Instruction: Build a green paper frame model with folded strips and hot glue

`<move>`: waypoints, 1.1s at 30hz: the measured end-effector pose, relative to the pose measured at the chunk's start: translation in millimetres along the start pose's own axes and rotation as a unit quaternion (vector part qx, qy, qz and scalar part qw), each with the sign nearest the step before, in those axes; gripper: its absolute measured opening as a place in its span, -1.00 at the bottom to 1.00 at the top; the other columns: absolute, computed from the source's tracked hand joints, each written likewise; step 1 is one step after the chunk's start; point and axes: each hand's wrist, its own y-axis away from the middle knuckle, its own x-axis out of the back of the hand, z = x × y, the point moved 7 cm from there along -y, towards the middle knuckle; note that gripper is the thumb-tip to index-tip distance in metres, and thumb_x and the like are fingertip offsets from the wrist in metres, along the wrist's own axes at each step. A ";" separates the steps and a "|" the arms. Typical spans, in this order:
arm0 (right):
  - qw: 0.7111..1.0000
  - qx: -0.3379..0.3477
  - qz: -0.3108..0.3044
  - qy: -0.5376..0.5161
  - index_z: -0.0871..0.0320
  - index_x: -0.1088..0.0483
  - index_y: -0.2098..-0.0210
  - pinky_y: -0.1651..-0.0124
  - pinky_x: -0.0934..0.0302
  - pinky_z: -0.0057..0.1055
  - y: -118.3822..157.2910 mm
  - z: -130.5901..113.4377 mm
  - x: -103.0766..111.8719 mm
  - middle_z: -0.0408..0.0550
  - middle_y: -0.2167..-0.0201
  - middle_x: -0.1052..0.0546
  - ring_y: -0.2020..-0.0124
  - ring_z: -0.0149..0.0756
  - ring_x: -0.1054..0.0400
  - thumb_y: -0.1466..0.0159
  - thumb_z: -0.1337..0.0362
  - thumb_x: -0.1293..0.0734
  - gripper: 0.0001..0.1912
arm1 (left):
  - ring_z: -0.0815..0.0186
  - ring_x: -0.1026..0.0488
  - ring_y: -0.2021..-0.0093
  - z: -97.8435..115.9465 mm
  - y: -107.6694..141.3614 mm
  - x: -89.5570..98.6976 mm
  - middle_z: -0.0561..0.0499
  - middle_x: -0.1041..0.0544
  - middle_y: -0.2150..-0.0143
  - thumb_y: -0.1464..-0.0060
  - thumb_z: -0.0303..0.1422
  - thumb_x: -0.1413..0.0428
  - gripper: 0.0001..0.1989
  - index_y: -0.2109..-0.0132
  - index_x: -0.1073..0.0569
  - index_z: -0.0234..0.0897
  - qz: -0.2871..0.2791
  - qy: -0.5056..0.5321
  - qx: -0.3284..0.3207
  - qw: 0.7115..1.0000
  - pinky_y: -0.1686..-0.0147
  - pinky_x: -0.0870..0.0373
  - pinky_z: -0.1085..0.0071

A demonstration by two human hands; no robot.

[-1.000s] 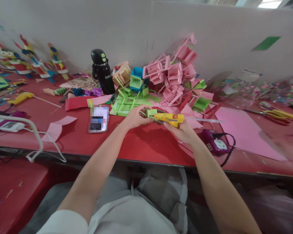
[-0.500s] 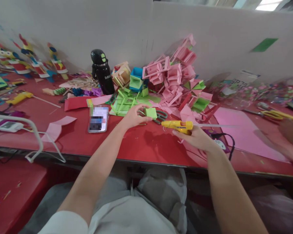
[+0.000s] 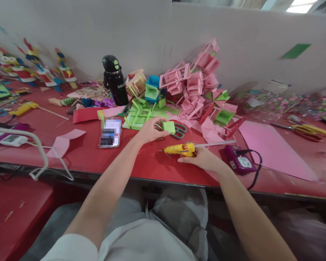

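Note:
Between the thumb and fingers of my left hand (image 3: pixel 152 129) is a small folded green paper box (image 3: pixel 168 127), raised a little over the red table. My right hand (image 3: pixel 203 158) grips a yellow hot glue gun (image 3: pixel 180 149), its nozzle pointing left and a long glue stick jutting out of its back to the right. The nozzle is below the green box and apart from it. Just behind the box lie scissors (image 3: pixel 180 131) with dark green handles, their blades partly hidden.
A pink paper pile (image 3: pixel 194 83) and green paper strips (image 3: pixel 139 114) lie behind my hands. A black bottle (image 3: pixel 116 85) stands back left, a phone (image 3: pixel 110 133) in front of it. To the right are a purple power socket (image 3: pixel 240 161) and a pink sheet (image 3: pixel 274 150).
My right hand has brought the glue gun left and down, uncovering the purple socket. My left hand with the green paper box has stayed nearly still. Another person's hand at far right has left view.

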 end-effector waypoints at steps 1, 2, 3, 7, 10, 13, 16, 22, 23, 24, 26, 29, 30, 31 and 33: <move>1.000 0.001 -0.016 0.024 0.02 -0.58 0.02 -0.10 -0.42 -0.01 1.4 -0.5 5.0 -0.06 0.05 -0.65 0.02 0.06 -0.54 -0.03 -0.03 -0.58 -0.44 | 0.35 -0.49 0.28 -0.7 0.0 -0.4 0.00 -0.55 0.21 0.05 -0.31 -0.38 -0.51 -0.04 -0.50 -0.25 -0.001 0.004 0.003 1.000 0.29 -0.45 0.41; 0.998 0.004 -0.036 0.054 0.02 -0.57 -0.02 -0.12 -0.41 0.01 3.7 -1.2 11.7 -0.05 0.03 -0.65 0.00 0.09 -0.53 0.00 -0.04 -0.59 -0.38 | 0.35 -0.49 0.28 -1.4 0.0 -0.6 0.00 -0.55 0.21 0.05 -0.31 -0.38 -0.51 -0.04 -0.50 -0.25 -0.001 0.008 0.005 1.000 0.28 -0.45 0.41; 0.995 0.010 -0.057 0.080 0.01 -0.56 -0.06 -0.13 -0.39 0.01 6.2 -2.2 20.0 -0.05 0.01 -0.64 -0.03 0.11 -0.52 0.03 -0.04 -0.61 -0.32 | 0.34 -0.49 0.28 -2.1 -0.2 -0.6 -0.01 -0.56 0.21 0.05 -0.31 -0.39 -0.51 -0.04 -0.50 -0.25 0.001 0.010 0.005 1.000 0.27 -0.46 0.40; 0.992 0.058 -0.042 0.106 -0.05 -0.59 -0.07 -0.15 -0.39 -0.07 0.2 -11.9 67.9 0.02 -0.13 -0.58 -0.12 0.10 -0.47 -0.12 -0.07 -0.52 -0.44 | 0.32 -0.52 0.25 -3.9 -2.2 -0.6 -0.03 -0.58 0.16 0.05 -0.28 -0.39 -0.50 -0.05 -0.50 -0.24 0.006 0.002 0.008 1.000 0.24 -0.47 0.37; 0.992 0.098 0.002 0.075 0.06 -0.61 -0.01 -0.08 -0.43 -0.05 -37.6 -21.0 88.7 0.08 0.06 -0.65 0.05 -0.02 -0.54 -0.24 -0.06 -0.41 -0.53 | 0.32 -0.51 0.26 -4.8 -3.6 -1.6 -0.03 -0.57 0.17 0.06 -0.30 -0.39 -0.50 -0.06 -0.50 -0.24 0.005 -0.004 0.018 1.000 0.24 -0.47 0.37; 0.981 0.158 0.073 0.085 0.10 -0.60 0.03 -0.13 -0.41 -0.06 -99.7 -33.4 92.8 0.06 0.07 -0.65 0.04 -0.08 -0.54 -0.28 0.11 -0.35 -0.66 | 0.34 -0.48 0.32 -6.9 -3.4 -3.5 0.00 -0.55 0.23 0.05 -0.31 -0.38 -0.48 -0.08 -0.50 -0.24 0.003 0.003 0.030 1.000 0.28 -0.46 0.37; 0.952 0.224 0.122 0.172 0.11 -0.59 0.07 -0.25 -0.31 -0.03 -164.9 -47.3 84.3 0.07 -0.08 -0.59 -0.13 -0.08 -0.47 -0.25 0.37 -0.26 -0.67 | 0.33 -0.48 0.32 -6.2 -0.8 -4.5 0.01 -0.56 0.24 0.05 -0.30 -0.37 -0.49 -0.08 -0.50 -0.22 0.006 -0.002 0.018 1.000 0.26 -0.47 0.36; 0.911 0.247 0.082 0.319 0.16 -0.62 0.21 -0.46 -0.01 0.08 -254.0 -50.3 62.5 0.11 -0.34 -0.37 -0.42 0.09 -0.14 -0.07 0.51 -0.32 -0.66 | 0.33 -0.49 0.33 -4.6 6.0 -5.5 0.03 -0.57 0.25 0.06 -0.31 -0.37 -0.52 -0.04 -0.51 -0.21 0.002 -0.025 0.051 0.998 0.25 -0.46 0.36; 0.909 0.245 0.077 0.329 0.18 -0.62 0.22 -0.45 -0.03 0.07 -260.4 -48.6 61.3 0.14 -0.31 -0.40 -0.40 0.10 -0.17 -0.07 0.52 -0.32 -0.66 | 0.33 -0.48 0.34 -4.3 6.4 -5.6 0.04 -0.56 0.27 0.06 -0.32 -0.37 -0.52 -0.04 -0.51 -0.21 0.000 -0.023 0.056 0.998 0.27 -0.45 0.37; 0.906 0.244 0.075 0.336 0.19 -0.62 0.22 -0.43 -0.06 0.05 -264.4 -46.9 60.8 0.17 -0.28 -0.43 -0.36 0.10 -0.22 -0.09 0.52 -0.31 -0.67 | 0.34 -0.48 0.35 -3.6 6.5 -5.5 0.05 -0.56 0.27 0.06 -0.32 -0.37 -0.53 -0.04 -0.51 -0.20 -0.002 -0.019 0.059 0.998 0.28 -0.45 0.38; 0.905 0.244 0.090 0.337 0.24 -0.62 0.21 -0.37 -0.14 0.02 -265.3 -44.5 63.0 0.22 -0.16 -0.49 -0.23 0.08 -0.34 -0.17 0.49 -0.28 -0.70 | 0.33 -0.49 0.35 -2.2 6.0 -5.3 0.05 -0.56 0.27 0.05 -0.33 -0.36 -0.53 -0.04 -0.50 -0.19 -0.003 -0.013 0.058 0.998 0.30 -0.45 0.38; 0.909 0.248 0.137 0.306 0.23 -0.61 0.23 -0.23 -0.24 -0.04 -253.7 -43.4 70.1 0.20 0.03 -0.53 -0.04 0.01 -0.41 -0.24 0.41 -0.27 -0.74 | 0.30 -0.52 0.34 -0.3 4.7 -5.1 0.06 -0.58 0.28 0.04 -0.35 -0.36 -0.54 -0.04 -0.50 -0.17 0.000 -0.017 0.058 0.998 0.26 -0.47 0.35; 0.913 0.247 0.154 0.288 0.20 -0.60 0.27 -0.18 -0.26 -0.06 -248.0 -43.4 72.4 0.17 0.09 -0.53 0.02 -0.02 -0.42 -0.24 0.39 -0.28 -0.78 | 0.30 -0.53 0.33 0.3 4.5 -5.3 0.06 -0.59 0.28 0.03 -0.36 -0.36 -0.55 -0.04 -0.50 -0.17 0.000 -0.017 0.059 0.998 0.25 -0.47 0.35; 0.917 0.243 0.171 0.266 0.17 -0.58 0.33 -0.13 -0.28 -0.09 -241.8 -43.6 74.5 0.13 0.14 -0.52 0.07 -0.05 -0.42 -0.23 0.37 -0.30 -0.82 | 0.30 -0.54 0.33 1.2 4.3 -5.4 0.06 -0.59 0.28 0.04 -0.37 -0.36 -0.55 -0.03 -0.50 -0.17 0.001 -0.018 0.060 0.998 0.25 -0.48 0.35; 0.928 0.227 0.210 0.208 0.12 -0.52 0.42 -0.05 -0.31 -0.13 -228.3 -43.4 78.5 0.06 0.22 -0.52 0.16 -0.11 -0.41 -0.19 0.33 -0.34 -0.90 | 0.30 -0.54 0.32 3.5 4.2 -5.1 0.05 -0.60 0.26 0.04 -0.37 -0.36 -0.56 -0.02 -0.49 -0.18 0.006 -0.025 0.056 0.998 0.26 -0.49 0.36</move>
